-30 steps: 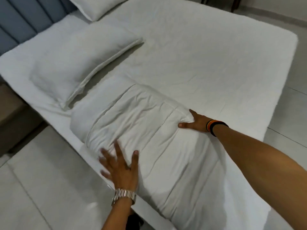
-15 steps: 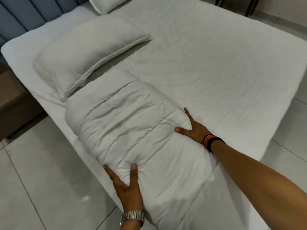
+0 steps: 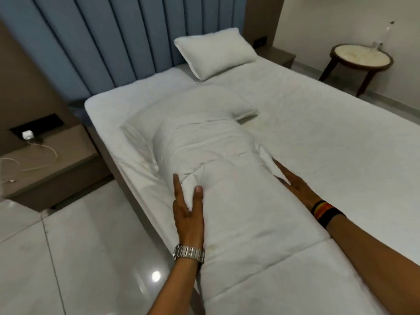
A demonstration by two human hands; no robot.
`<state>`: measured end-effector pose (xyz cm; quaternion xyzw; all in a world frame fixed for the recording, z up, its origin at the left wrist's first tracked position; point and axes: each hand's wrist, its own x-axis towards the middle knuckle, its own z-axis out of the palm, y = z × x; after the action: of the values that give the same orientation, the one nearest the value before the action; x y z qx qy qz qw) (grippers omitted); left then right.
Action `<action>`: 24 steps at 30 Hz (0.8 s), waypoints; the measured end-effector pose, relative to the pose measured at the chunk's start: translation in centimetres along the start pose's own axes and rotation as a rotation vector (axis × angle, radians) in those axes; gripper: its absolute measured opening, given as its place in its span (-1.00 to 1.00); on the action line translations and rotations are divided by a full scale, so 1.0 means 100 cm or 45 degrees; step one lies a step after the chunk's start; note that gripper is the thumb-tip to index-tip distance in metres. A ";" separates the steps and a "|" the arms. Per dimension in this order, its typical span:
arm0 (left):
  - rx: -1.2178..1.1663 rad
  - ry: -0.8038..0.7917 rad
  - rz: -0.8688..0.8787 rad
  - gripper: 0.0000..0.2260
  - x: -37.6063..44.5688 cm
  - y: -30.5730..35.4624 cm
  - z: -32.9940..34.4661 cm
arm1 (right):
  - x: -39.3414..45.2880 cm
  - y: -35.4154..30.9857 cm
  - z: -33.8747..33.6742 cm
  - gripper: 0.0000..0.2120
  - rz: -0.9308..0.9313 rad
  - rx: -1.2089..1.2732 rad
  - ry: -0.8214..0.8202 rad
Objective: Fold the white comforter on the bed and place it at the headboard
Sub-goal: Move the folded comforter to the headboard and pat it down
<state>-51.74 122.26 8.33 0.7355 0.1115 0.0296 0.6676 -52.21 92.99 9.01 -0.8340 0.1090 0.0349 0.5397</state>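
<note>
The white comforter [image 3: 227, 169] is folded into a long thick bundle and lies lengthwise along the bed's left side. Its far end rests on top of the near pillow [image 3: 218, 103]. My left hand [image 3: 187, 214] grips the bundle's left edge, thumb on top and fingers along the side. My right hand [image 3: 293, 180] presses flat against its right side with the fingers stretched out, so the bundle is clamped between both hands. The blue padded headboard [image 3: 102, 42] stands beyond the pillows.
A second pillow [image 3: 216, 53] leans at the headboard. White sheet [image 3: 341, 144] covers the bed to the right. A nightstand [image 3: 50, 164] with a charger and cable stands on the left. A round side table [image 3: 361, 57] holding a bottle [image 3: 384, 35] is at the far right.
Both hands have taken the folded comforter by its sides and moved it toward the headboard, onto the near pillow. My view has swung up and now faces the headboard.
</note>
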 end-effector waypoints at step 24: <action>0.089 -0.737 0.617 -0.23 0.655 0.259 -0.130 | 0.439 -0.354 0.198 -0.26 -0.398 0.120 0.746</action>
<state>12.71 146.12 28.39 0.7408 -0.2579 -0.0262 0.6197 -0.50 118.60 24.63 -0.7894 0.1317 -0.2945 0.5223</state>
